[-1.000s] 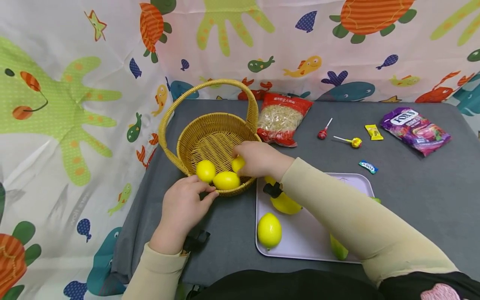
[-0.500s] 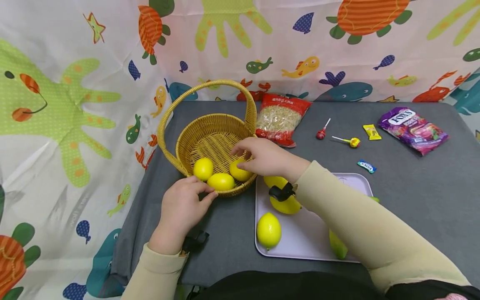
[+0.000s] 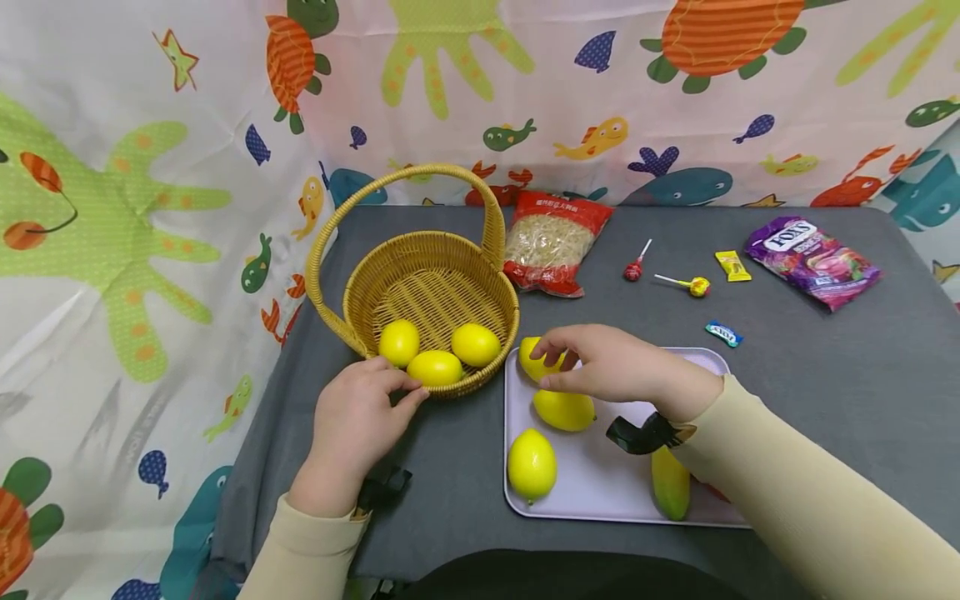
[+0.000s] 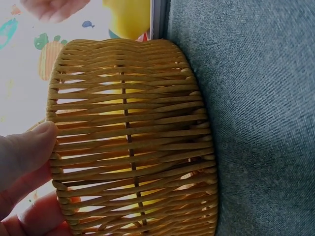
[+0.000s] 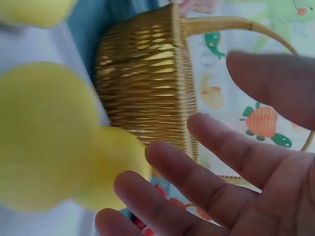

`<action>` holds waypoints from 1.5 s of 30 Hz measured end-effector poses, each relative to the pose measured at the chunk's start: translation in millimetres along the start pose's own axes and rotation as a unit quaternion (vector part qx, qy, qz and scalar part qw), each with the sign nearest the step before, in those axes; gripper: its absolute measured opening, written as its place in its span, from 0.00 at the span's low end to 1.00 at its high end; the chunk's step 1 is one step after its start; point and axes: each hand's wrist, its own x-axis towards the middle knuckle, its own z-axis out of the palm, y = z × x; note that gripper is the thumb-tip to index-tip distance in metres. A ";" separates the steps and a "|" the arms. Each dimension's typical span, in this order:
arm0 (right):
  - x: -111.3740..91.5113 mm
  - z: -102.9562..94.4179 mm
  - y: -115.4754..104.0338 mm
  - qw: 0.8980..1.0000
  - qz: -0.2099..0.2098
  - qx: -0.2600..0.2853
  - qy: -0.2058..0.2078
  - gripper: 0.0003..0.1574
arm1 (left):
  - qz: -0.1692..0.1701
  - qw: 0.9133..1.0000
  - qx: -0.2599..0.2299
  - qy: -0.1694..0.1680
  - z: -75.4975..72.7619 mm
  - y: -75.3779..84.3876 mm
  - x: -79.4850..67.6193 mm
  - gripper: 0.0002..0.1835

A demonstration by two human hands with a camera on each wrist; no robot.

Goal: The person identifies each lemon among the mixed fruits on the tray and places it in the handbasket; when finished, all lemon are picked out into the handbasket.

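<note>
Head: I log wicker basket [image 3: 431,247], ctr-left, 3 lemons [image 3: 435,367] inside; L hand [image 3: 362,417] pinching rim; R hand [image 3: 618,360], ctr, over tray's [image 3: 596,483] yellow fruit [image 3: 564,410] (nil held). L wrist: thumb [image 4: 29,150] on rim, left edge. R wrist: fingers [image 5: 241,147] spread, lower rt.

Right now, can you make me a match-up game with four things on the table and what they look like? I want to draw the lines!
Things:
1. the basket
2. the tray
3. the FOX'S bag
4. the small candy nearest the tray

Looks:
A. pale lilac and flat
B. blue and green
C. woven, with three yellow fruits inside
D. deep purple

Right pairs: 1-C, 2-A, 3-D, 4-B
</note>
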 end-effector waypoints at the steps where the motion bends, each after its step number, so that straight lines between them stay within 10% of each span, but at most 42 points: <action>1: -3.1 3.4 2.1 1.000 0.001 -0.006 -0.003 0.27 | 0.001 1.000 0.000 0.001 0.0 -0.2 -0.4 0.09; 28: -7.1 49.7 21.9 1.000 0.027 0.008 -0.011 0.30 | 0.002 1.000 -0.008 0.023 3.5 -3.5 -3.5 0.08; 45: 6.6 -2.6 -6.8 0.996 -0.022 0.088 0.013 0.33 | 0.001 1.000 -0.003 0.011 3.9 -0.1 -0.7 0.07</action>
